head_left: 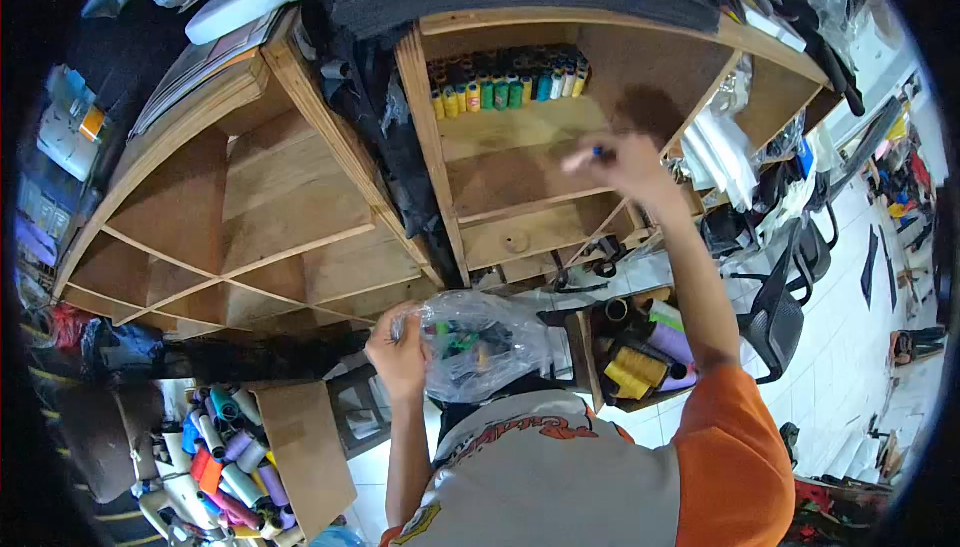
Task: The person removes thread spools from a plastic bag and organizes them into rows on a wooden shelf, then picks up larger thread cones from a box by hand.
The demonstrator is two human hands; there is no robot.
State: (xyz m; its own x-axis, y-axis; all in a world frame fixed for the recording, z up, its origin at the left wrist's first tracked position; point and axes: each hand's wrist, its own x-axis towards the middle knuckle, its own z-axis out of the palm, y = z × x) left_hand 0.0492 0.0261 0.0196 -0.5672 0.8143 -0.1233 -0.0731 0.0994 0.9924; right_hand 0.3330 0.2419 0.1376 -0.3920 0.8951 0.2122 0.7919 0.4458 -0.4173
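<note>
My left hand is closed on the edge of a clear plastic bag, held in front of my chest. Through the plastic show several small thread spools, some green and some dark. My right hand is raised before the wooden shelf, slightly smeared by motion. Between its fingers is a small dark spool with a blue end. Inside the shelf, rows of small thread spools stand upright at the back left, in yellow, green, blue, white and dark colours.
Another wooden shelf unit with compartments stands at left. Low on the left, a cardboard box borders a heap of large thread cones. A second box of cones sits below my right arm. Black chairs stand at right.
</note>
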